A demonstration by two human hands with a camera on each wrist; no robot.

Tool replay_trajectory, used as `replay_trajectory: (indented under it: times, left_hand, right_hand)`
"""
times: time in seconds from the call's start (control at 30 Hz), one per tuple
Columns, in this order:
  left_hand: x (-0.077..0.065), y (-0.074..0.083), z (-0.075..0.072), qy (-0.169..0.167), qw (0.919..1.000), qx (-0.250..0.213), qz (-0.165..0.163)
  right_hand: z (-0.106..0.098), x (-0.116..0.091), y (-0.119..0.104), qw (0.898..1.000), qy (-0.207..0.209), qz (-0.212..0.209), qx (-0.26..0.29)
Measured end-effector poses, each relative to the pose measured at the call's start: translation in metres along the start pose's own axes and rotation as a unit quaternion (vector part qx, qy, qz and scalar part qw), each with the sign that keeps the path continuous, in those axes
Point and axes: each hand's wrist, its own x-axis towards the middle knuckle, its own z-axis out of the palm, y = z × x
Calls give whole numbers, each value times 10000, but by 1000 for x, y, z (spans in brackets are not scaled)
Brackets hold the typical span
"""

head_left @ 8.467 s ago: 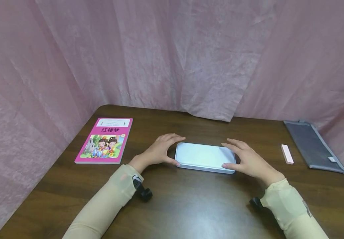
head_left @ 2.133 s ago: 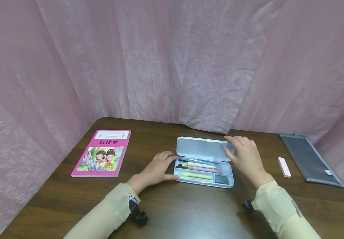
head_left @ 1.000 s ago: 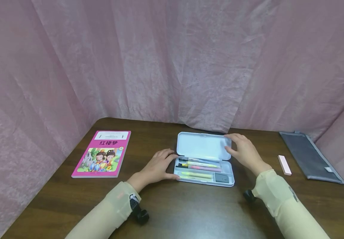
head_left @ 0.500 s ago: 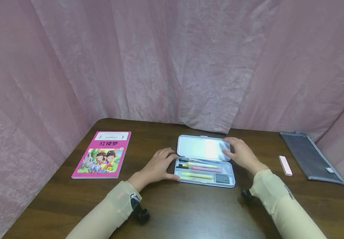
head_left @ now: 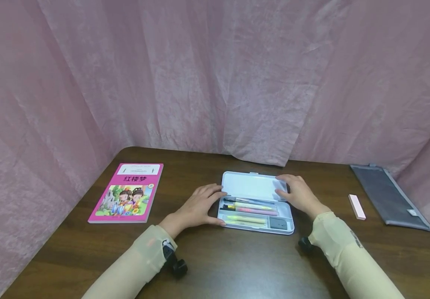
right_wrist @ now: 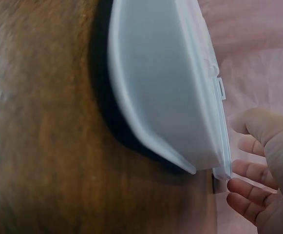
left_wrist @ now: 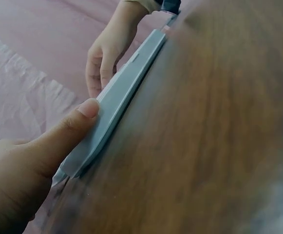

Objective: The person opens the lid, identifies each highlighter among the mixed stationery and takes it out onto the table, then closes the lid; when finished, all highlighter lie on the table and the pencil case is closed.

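A pale blue pencil case [head_left: 254, 231] lies opened on the table, its lid [head_left: 250, 185] folded back away from me. Inside are several pens and highlighters [head_left: 250, 207] and a dark grey block [head_left: 277, 223] in the right compartment. My left hand [head_left: 196, 209] grips the case's left end, thumb on the front edge and fingers at the back; in the left wrist view the thumb [left_wrist: 75, 122] presses the case's side. At the lid's right edge is my right hand [head_left: 301, 195], fingers loosely bent; in the right wrist view its fingertips [right_wrist: 236, 185] are by the lid corner.
A pink picture book [head_left: 127, 193] lies at the left of the brown table [head_left: 237, 265]. To the right are a small pale pink bar [head_left: 357, 207] and a grey mesh pouch [head_left: 388, 197]. A pink curtain [head_left: 185, 83] hangs behind the table's far edge.
The case was closed at first between both hands. Its lid has since swung up and back with my right hand, which then moved slightly left and lower. My left hand stays at the left end.
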Motion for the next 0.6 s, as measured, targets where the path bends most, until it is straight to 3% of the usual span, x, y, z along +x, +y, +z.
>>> replay_trajectory:
  times: [0.2, 0.6]
  left_hand:
    - [3, -6, 2, -27, 9996, -27, 263]
    - [5, -6, 4, -155, 9980, -500, 362]
  right_hand:
    - [6, 1, 1, 10000, 20, -38, -32]
    - [11, 1, -1, 9998, -8, 29, -209]
